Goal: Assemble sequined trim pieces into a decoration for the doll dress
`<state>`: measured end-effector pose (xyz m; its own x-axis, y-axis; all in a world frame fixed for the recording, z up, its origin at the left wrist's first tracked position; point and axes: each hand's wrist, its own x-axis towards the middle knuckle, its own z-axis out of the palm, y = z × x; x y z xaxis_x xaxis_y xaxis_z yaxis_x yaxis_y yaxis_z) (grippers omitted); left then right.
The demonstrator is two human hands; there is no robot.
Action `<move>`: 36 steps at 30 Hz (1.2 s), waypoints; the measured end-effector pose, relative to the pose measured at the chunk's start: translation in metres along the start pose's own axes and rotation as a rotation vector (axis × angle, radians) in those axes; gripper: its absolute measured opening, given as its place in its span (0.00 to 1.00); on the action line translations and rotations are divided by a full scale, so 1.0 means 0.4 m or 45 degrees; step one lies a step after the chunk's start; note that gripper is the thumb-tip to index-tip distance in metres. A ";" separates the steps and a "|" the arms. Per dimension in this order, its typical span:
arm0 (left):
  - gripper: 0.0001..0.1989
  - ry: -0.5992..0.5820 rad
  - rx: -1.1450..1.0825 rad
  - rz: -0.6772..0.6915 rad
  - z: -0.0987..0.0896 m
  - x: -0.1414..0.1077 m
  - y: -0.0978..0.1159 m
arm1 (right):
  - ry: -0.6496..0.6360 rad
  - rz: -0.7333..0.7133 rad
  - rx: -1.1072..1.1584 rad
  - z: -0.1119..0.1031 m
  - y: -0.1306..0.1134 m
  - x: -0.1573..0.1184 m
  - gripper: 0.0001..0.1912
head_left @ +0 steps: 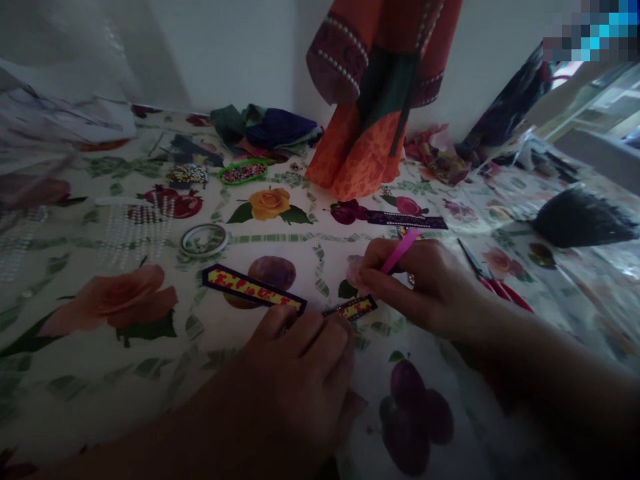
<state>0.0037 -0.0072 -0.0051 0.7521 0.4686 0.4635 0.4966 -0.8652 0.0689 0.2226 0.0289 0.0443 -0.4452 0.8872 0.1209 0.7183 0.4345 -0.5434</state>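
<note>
Centre: yellow strip [250, 287] blotched red, edged dark; tablecloth [280, 413] white with fruit-and-rose print; scissors' handles [505, 293] red.

No readable text or labels.

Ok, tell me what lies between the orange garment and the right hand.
Mainly a dark, bead-trimmed strip, on the flowered tablecloth, in the head view.
</note>
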 end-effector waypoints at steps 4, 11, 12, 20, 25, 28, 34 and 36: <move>0.14 -0.014 -0.006 0.002 0.003 -0.002 0.001 | 0.003 0.001 -0.057 0.002 -0.008 -0.001 0.10; 0.15 -0.041 0.010 0.010 -0.005 0.002 -0.004 | 0.003 0.030 0.038 -0.005 0.000 -0.001 0.11; 0.15 -0.040 0.011 0.018 -0.006 0.002 -0.004 | 0.010 0.042 0.068 -0.008 0.001 0.000 0.11; 0.16 -0.025 0.011 0.012 0.002 -0.002 -0.004 | 0.134 0.072 0.208 -0.011 -0.001 -0.002 0.10; 0.14 -0.026 -0.023 0.027 0.003 -0.003 -0.003 | 0.313 0.015 0.221 0.019 0.000 0.008 0.09; 0.13 0.007 -0.023 -0.025 0.001 -0.002 0.003 | 0.282 0.054 0.299 0.036 0.001 0.017 0.06; 0.13 -0.070 0.020 -0.016 -0.021 0.005 0.010 | 0.200 0.132 0.373 0.064 0.009 0.030 0.07; 0.14 -0.064 0.023 -0.042 -0.028 0.005 0.012 | 0.199 0.130 0.365 0.072 0.013 0.033 0.07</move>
<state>0.0028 -0.0125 0.0059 0.7558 0.5055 0.4162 0.5288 -0.8461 0.0674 0.2052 0.0383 0.0192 -0.2752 0.9466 0.1679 0.5658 0.3007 -0.7677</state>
